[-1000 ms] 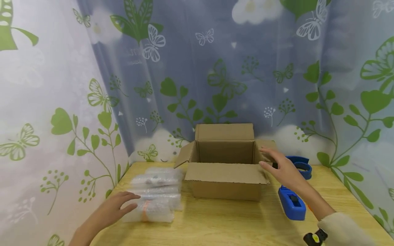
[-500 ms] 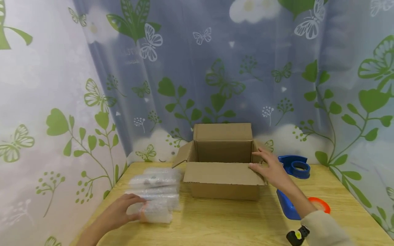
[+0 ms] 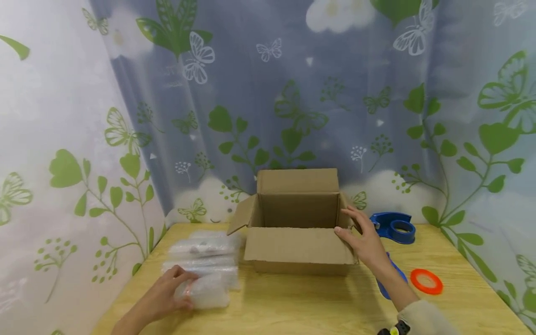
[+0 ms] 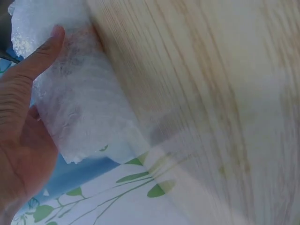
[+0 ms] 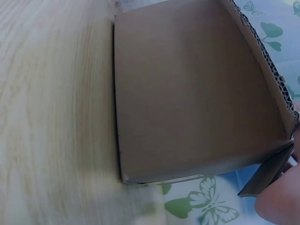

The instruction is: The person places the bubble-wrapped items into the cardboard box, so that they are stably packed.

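Note:
My left hand [image 3: 165,295] grips the nearest bubble-wrapped roll [image 3: 207,292], which has an orange-red band. In the left wrist view the thumb lies across the bubble wrap [image 4: 84,89], with the fingers partly hidden beyond it. Several similar clear-wrapped packages [image 3: 201,249] lie just behind it. An open-topped cardboard box [image 3: 299,245] stands at the middle, its flaps spread outward. My right hand [image 3: 368,242] holds the box's right front corner, thumb on the front flap and fingers over the right side. Only part of that hand [image 5: 281,197] shows in the right wrist view, beside the box wall [image 5: 197,93].
A blue tape dispenser [image 3: 393,228] sits at the back right of the wooden table [image 3: 293,307]. Another blue tool [image 3: 384,286] is partly hidden under my right forearm, with an orange-red tape ring [image 3: 426,281] beside it. A patterned curtain [image 3: 268,93] hangs behind.
My left hand has moved onto the nearest wrapped roll and taken hold of it. My right hand has come from beside the box onto its right corner. The front flap sits slightly lower.

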`<state>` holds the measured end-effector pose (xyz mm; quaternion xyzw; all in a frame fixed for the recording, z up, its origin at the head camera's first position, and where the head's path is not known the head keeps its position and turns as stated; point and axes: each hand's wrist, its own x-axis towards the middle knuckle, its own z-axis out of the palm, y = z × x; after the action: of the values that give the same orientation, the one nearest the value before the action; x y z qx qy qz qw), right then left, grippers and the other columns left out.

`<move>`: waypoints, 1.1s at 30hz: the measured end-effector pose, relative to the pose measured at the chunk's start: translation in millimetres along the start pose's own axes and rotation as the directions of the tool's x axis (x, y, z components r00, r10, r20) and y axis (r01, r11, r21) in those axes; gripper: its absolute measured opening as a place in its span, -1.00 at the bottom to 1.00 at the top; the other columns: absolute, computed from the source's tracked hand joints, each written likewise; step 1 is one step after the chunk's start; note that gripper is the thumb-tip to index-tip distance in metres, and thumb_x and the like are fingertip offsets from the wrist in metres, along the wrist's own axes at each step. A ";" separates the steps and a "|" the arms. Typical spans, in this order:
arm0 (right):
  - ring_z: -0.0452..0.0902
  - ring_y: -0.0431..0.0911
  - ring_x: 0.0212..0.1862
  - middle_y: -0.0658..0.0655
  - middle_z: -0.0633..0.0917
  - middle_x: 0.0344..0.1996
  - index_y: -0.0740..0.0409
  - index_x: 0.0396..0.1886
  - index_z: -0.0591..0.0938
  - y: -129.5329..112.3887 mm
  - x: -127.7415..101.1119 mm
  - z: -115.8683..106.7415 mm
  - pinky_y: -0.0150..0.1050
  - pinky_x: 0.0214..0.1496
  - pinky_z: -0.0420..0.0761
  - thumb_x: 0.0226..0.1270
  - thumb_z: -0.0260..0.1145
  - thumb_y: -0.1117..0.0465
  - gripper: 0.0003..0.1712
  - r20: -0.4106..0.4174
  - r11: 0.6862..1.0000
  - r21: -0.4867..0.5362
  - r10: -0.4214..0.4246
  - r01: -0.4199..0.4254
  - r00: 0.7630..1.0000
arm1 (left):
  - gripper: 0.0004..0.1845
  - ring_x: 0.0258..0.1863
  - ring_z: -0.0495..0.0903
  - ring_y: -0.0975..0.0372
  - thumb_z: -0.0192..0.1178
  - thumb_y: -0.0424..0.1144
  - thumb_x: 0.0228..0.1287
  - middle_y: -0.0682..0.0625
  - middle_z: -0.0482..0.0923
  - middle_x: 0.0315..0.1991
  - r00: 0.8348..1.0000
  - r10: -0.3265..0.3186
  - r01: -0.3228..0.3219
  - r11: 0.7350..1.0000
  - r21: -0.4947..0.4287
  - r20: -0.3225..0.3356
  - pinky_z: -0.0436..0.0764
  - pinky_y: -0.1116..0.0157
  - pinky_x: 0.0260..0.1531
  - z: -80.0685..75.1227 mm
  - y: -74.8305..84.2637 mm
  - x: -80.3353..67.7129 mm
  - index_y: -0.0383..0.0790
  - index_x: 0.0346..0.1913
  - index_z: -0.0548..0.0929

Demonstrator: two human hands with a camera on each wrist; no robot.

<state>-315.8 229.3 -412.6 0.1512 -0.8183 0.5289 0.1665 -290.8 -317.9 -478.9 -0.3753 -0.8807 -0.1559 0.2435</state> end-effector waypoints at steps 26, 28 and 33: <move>-0.11 0.26 0.66 0.07 0.04 0.69 -0.09 0.60 0.31 14.7 -5.6 13.0 0.55 0.45 0.08 0.51 0.36 -0.07 -0.23 -0.089 0.996 0.008 0.092 -0.091 0.992 | -0.37 0.01 0.73 0.07 0.60 0.09 0.01 -0.02 0.76 0.03 0.967 -0.084 0.115 0.986 -0.118 0.242 0.72 0.11 -0.01 -12.1 7.2 11.9 -0.11 0.12 0.70; -0.10 0.26 0.66 0.07 0.06 0.68 -0.09 0.59 0.32 16.0 -5.2 13.9 0.53 0.46 0.08 0.50 0.37 -0.05 -0.23 -0.100 0.996 0.020 0.084 -0.082 0.991 | -0.36 0.01 0.73 0.08 0.59 0.12 0.01 -0.02 0.76 0.03 0.966 -0.087 0.120 0.985 -0.125 0.242 0.72 0.13 -0.03 -15.6 8.1 14.9 -0.11 0.13 0.70; -0.10 0.27 0.65 0.11 0.06 0.68 -0.06 0.60 0.32 18.9 -5.3 16.1 0.50 0.50 0.04 0.50 0.37 0.00 -0.24 -0.113 0.996 0.062 0.071 -0.064 0.991 | -0.35 0.01 0.73 0.11 0.58 0.15 0.02 0.00 0.76 0.04 0.967 -0.115 0.148 0.979 -0.138 0.228 0.73 0.17 -0.07 -30.4 14.5 25.4 -0.10 0.14 0.71</move>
<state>-320.9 222.4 -436.6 0.0973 -0.7962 0.5657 0.1910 -285.9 -307.3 -438.3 -0.3484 -0.9105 -0.1968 0.1046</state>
